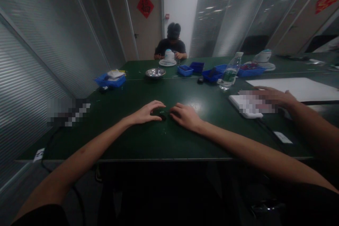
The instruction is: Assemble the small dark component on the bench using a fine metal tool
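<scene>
On the dark green table [127, 144], my left hand [145, 113] rests with its thumb and fingers apart in a C shape. By its thumb tip lies a small dark object [163, 117], too dim to make out its kind. I cannot tell whether the thumb touches it. To the right of that object is my right hand [186, 116], its fingers loosely curved with nothing visible in them. Both sets of fingertips point toward each other, with a small gap between the hands.
Farther back stand a metal bowl [149, 75], a blue tray [116, 83], several blue bins [185, 71] and a water bottle [229, 77]. At right, another person's hand [278, 96] is over a white device [249, 114]. A person [171, 44] sits opposite, behind a white fan [169, 56].
</scene>
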A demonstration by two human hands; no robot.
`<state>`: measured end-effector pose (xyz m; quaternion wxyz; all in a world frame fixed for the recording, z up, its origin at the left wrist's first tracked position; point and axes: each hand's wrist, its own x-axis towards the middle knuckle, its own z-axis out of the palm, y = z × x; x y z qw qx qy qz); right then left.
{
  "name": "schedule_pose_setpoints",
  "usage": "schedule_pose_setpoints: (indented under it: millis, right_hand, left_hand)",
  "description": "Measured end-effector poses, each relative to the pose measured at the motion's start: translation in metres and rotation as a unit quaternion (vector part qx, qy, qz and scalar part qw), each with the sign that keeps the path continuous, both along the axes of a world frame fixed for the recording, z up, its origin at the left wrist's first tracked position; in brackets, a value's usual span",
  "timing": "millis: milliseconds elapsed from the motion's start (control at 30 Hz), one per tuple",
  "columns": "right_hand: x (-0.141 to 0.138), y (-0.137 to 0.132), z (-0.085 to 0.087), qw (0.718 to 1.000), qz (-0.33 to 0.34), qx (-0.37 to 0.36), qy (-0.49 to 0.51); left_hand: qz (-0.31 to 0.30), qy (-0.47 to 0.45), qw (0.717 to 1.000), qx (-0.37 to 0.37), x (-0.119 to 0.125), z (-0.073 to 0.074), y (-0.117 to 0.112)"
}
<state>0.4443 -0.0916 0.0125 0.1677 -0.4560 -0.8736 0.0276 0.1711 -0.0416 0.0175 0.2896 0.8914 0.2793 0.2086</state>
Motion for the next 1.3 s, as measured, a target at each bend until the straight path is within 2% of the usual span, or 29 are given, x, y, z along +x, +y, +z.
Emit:
schedule_pose_setpoints:
  millis: [133, 233, 367, 467, 600, 700, 800, 967, 1200, 1300]
  right_hand:
    - [0.001, 0.0, 0.001, 0.999, -0.038, -0.021, 0.005]
    - [0.001, 0.0, 0.002, 0.998, -0.061, -0.023, 0.011]
    - [0.003, 0.001, 0.001, 0.997, -0.073, -0.03, 0.015]
    - [0.004, 0.002, 0.0, 0.997, -0.071, -0.033, 0.016]
    - [0.004, 0.003, 0.0, 0.997, -0.066, -0.03, 0.019]
    - [0.004, 0.003, 0.001, 0.998, -0.059, -0.032, 0.021]
    - [0.005, 0.002, 0.001, 0.998, -0.056, -0.03, 0.024]
    - [0.006, 0.001, 0.002, 0.997, -0.058, -0.035, 0.024]
    - [0.005, 0.0, 0.006, 0.997, -0.065, -0.047, 0.015]
    - [0.004, -0.001, 0.008, 0.996, -0.069, -0.051, 0.013]
  left_hand:
    - [-0.034, 0.012, 0.997, 0.063, 0.0, -0.001, -0.003]
    - [-0.058, 0.026, 0.995, 0.08, 0.001, 0.0, -0.004]
    - [-0.025, 0.05, 0.993, 0.108, -0.014, -0.002, 0.014]
    - [0.053, 0.086, 0.986, 0.129, -0.051, -0.005, 0.042]
    - [0.196, 0.128, 0.961, 0.148, -0.128, -0.014, 0.081]
    - [0.304, 0.147, 0.928, 0.158, -0.179, -0.02, 0.095]
    - [0.36, 0.166, 0.905, 0.152, -0.206, -0.021, 0.098]
    - [0.391, 0.179, 0.892, 0.141, -0.212, -0.017, 0.1]
    - [0.437, 0.137, 0.882, 0.107, -0.217, -0.019, 0.1]
    - [0.489, 0.143, 0.855, 0.095, -0.22, -0.018, 0.1]
